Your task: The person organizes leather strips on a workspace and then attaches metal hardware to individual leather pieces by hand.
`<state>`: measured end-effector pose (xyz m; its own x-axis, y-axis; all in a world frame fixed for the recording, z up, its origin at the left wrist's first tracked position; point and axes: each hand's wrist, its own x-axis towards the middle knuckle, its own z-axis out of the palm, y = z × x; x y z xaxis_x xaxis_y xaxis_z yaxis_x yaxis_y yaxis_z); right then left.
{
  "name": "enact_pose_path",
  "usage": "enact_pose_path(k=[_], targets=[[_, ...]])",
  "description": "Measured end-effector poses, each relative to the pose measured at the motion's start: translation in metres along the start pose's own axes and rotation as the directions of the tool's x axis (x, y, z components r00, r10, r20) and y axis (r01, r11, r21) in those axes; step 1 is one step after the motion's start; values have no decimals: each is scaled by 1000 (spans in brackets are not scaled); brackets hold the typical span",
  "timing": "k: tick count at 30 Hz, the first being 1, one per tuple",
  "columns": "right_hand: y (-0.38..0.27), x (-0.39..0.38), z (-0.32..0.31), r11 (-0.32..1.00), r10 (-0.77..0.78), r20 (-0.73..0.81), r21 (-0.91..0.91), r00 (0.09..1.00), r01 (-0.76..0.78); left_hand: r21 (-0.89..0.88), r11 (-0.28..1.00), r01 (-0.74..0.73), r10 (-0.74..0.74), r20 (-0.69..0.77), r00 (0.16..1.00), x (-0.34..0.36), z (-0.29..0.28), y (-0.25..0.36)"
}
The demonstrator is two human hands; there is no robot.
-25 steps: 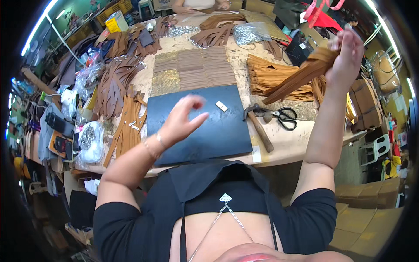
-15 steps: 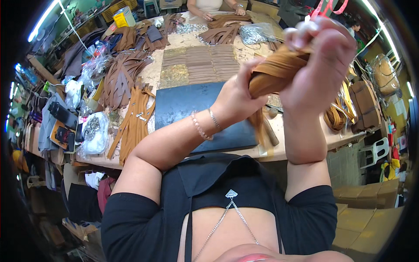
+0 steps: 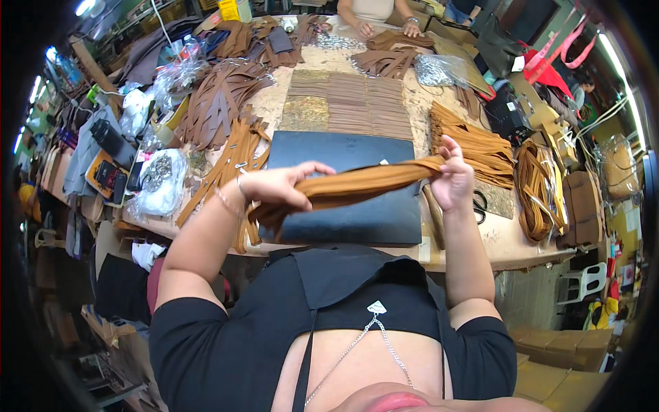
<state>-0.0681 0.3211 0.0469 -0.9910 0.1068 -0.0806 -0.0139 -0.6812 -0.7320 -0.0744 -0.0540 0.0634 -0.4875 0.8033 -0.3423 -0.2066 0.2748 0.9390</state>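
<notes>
Over the black mat (image 3: 343, 225), a bundle of tan strips (image 3: 371, 182) is held nearly level.
Both elbows bend; the left hand (image 3: 280, 189) wraps thumb and fingers around the bundle, the right hand (image 3: 454, 177), fingers upward, pinches its other end; beyond lie rows of brown strips (image 3: 367, 103).

The wooden table (image 3: 504, 242) was thickly covered. A black mat (image 3: 374, 218) was laid near its front edge, rows of brown strips (image 3: 371, 103) beyond it. Tan strips (image 3: 473, 145) were stacked at right, scissors (image 3: 482, 207) placed just beside.
</notes>
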Motion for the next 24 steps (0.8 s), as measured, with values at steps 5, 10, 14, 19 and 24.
enact_pose_path(k=[5, 10, 14, 19, 24], targets=[[42, 78, -24, 952, 155, 102, -280, 983, -121, 363, 904, 224, -116, -297, 948, 14, -63, 9], [85, 115, -67, 759, 90, -90, -639, 992, -126, 725, 513, 460, 10, -541, 841, 62, -94, -22], [112, 74, -56, -236, -465, 351, -934, 813, 268, 794, 352, 495, 410, -606, 682, 88, -35, -67], [129, 5, -40, -278, -134, 591, -793, 795, 543, 813, 349, 466, 568, -579, 585, 95, 5, -120], [131, 0, -45, -265, -186, 602, -791, 776, 551, 808, 391, 441, 570, -589, 573, 95, 3, -120]])
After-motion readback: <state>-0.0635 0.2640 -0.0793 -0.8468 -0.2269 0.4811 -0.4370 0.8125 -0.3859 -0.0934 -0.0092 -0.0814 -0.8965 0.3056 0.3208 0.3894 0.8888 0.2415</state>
